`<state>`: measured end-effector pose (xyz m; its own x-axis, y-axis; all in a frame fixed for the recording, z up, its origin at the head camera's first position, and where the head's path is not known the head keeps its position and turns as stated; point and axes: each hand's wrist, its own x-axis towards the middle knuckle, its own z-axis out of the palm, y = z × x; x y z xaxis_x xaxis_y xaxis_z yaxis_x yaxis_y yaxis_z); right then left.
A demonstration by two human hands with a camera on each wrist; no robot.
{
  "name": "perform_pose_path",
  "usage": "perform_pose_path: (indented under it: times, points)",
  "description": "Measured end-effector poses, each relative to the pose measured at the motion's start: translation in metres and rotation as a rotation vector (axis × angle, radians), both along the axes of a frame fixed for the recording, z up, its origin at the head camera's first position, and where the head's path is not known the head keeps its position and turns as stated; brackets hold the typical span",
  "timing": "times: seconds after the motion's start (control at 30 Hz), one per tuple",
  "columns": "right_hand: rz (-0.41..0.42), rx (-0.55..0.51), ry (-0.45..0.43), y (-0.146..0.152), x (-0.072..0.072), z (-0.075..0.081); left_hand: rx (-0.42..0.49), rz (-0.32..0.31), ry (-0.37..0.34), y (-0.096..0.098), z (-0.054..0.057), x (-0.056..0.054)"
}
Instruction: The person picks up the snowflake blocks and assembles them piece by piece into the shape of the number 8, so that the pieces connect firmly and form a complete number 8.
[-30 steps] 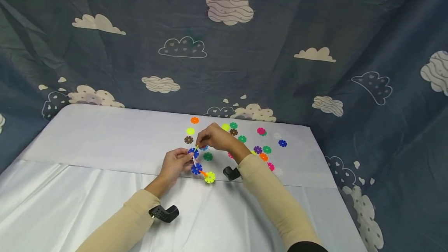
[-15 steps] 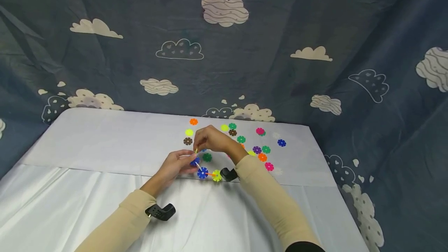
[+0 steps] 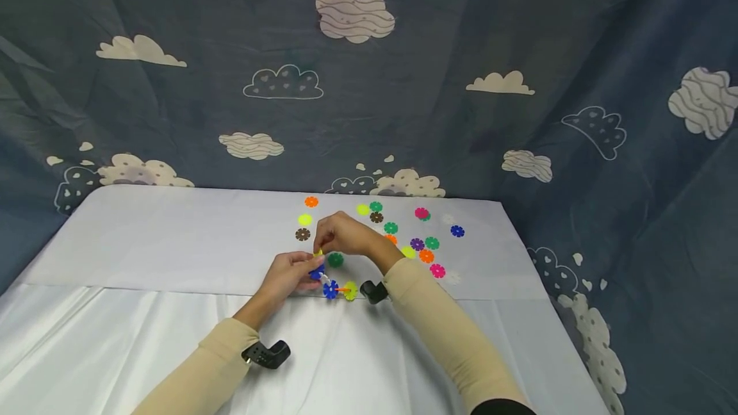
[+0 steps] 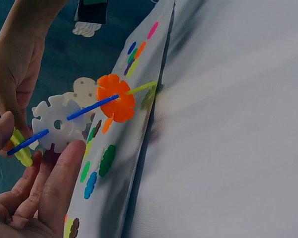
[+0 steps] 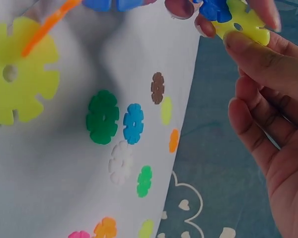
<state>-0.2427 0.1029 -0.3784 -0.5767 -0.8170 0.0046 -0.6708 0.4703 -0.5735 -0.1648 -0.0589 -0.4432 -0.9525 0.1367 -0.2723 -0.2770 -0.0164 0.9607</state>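
In the head view my left hand (image 3: 288, 272) holds one end of a chain of slotted, flower-shaped plastic discs. The end blue disc (image 5: 216, 10) is at its fingertips. My right hand (image 3: 348, 234) pinches a yellow disc (image 5: 253, 32) between thumb and fingers, its edge meeting the blue disc. From there the chain runs through a white disc (image 4: 44, 114), a second blue disc (image 4: 94, 107) and an orange disc (image 4: 114, 101) to a yellow end disc (image 5: 32, 84). This far part hangs off to the right of my left hand, close over the white table.
Loose discs lie scattered behind and right of my hands, among them a dark green disc (image 5: 103, 118), a light blue disc (image 5: 133, 124), a brown disc (image 3: 302, 234) and a lone blue disc (image 3: 457, 231). A dark cloud-print curtain (image 3: 403, 133) hangs behind the white table (image 3: 173, 235).
The yellow disc in my right hand has come down against the end blue disc at my left fingertips. The chain's free part has swung to the right. The head view has shifted slightly.
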Motion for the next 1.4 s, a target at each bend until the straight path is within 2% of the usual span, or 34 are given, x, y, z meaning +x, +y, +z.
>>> perform_pose_path:
  times: [0.1, 0.2, 0.33, 0.47, 0.6, 0.7, 0.83, 0.97, 1.13, 1.27, 1.4]
  points:
    - [-0.036, 0.010, -0.003, 0.007, 0.001, -0.002, 0.006, 0.000, -0.001, 0.000, -0.003, 0.001]
    - [-0.118, 0.012, -0.007, 0.027, 0.002, -0.003, 0.007, -0.013, 0.006, -0.002, -0.006, 0.002]
    - [-0.278, 0.034, -0.010, 0.073, 0.005, -0.010, 0.039, -0.003, 0.003, -0.009, -0.009, 0.001]
    - [-0.450, 0.103, -0.073, 0.121, 0.013, -0.025, 0.098, 0.014, 0.000, -0.016, -0.010, 0.000]
    - [-0.630, 0.187, -0.162, 0.162, 0.024, -0.040, 0.121, -0.006, -0.009, -0.017, -0.010, 0.000]
    - [-0.747, 0.247, -0.193, 0.186, 0.031, -0.049, 0.136, -0.017, -0.023, -0.017, -0.010, 0.000]
    - [-0.840, 0.269, -0.225, 0.203, 0.040, -0.057, 0.187, -0.010, -0.028, -0.015, -0.009, 0.000]
    - [-0.876, 0.249, -0.230, 0.206, 0.043, -0.059, 0.231, -0.024, -0.025, -0.014, -0.009, -0.001]
    - [-0.846, 0.193, -0.185, 0.202, 0.043, -0.060, 0.240, -0.037, -0.036, -0.014, -0.011, -0.002]
    - [-0.802, 0.048, -0.154, 0.196, 0.042, -0.062, 0.246, -0.045, -0.028, -0.015, -0.012, -0.002]
    - [-0.761, -0.144, -0.194, 0.172, 0.037, -0.060, 0.264, -0.044, -0.015, -0.017, -0.014, -0.001]
